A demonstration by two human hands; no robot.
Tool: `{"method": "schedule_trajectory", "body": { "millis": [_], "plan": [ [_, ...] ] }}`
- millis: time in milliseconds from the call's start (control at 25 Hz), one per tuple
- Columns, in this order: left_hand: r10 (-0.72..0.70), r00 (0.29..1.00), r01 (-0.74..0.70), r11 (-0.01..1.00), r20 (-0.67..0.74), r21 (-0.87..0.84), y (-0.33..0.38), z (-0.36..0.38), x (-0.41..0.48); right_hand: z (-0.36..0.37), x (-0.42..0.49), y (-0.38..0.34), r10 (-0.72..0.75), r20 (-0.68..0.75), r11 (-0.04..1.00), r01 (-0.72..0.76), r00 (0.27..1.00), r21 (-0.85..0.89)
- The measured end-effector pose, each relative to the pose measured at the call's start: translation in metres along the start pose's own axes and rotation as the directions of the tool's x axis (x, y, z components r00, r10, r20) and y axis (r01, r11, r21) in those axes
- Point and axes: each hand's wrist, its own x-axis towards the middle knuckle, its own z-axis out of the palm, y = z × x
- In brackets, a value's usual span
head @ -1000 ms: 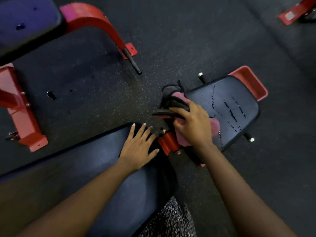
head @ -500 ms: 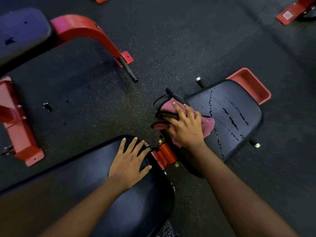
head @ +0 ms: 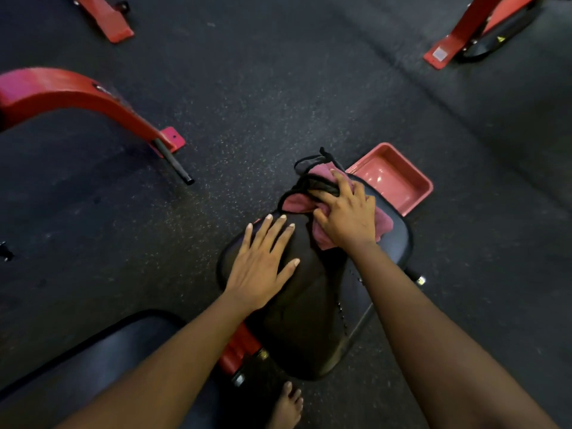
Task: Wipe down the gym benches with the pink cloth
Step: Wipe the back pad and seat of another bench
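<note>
On the black seat pad [head: 309, 323] — far end, beside the red tray [head: 390, 178]: pink cloth [head: 384, 225], bunched under the gripping right hand [head: 348, 219] | left hand [head: 260, 264] flat, fingers spread, on the pad | hands just apart.

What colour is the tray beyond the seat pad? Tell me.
Red; the tray shows best in the head view.

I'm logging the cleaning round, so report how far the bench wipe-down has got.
Done: nothing plainly finished. In hand: the right hand grips the pink cloth, pressing it on the far end of the seat pad; the left hand rests flat on that pad. Left: droplets sit along its near right edge, and the back pad has no cloth on it.
</note>
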Motion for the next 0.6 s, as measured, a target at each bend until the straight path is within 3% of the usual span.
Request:
{"method": "schedule_trajectory", "body": {
  "millis": [120,240,400,520,600],
  "plan": [
    [0.091,0.994,-0.084,0.991,-0.062,0.106,-0.001,0.019,0.021,0.001,0.013,0.027,0.06,-0.047,0.998,-0.06,0.997,0.001],
    [0.119,0.988,-0.109,0.989,-0.096,0.102,-0.005,0.03,0.026,0.002,0.024,0.06,0.146,-0.057,0.989,-0.145,0.988,0.023],
    [0.14,0.983,-0.129,0.987,-0.115,0.1,-0.005,0.027,0.025,-0.021,0.02,0.083,0.338,-0.045,0.919,-0.32,0.94,0.229],
    [0.139,0.985,-0.13,0.987,-0.101,0.091,-0.007,0.027,0.026,-0.036,-0.042,0.051,0.243,-0.169,0.93,-0.18,0.955,0.321],
    [0.153,0.985,-0.146,0.986,-0.083,0.086,-0.008,0.029,0.027,-0.033,-0.104,0.013,0.152,-0.216,0.952,-0.084,0.965,0.294]
  ]
}}
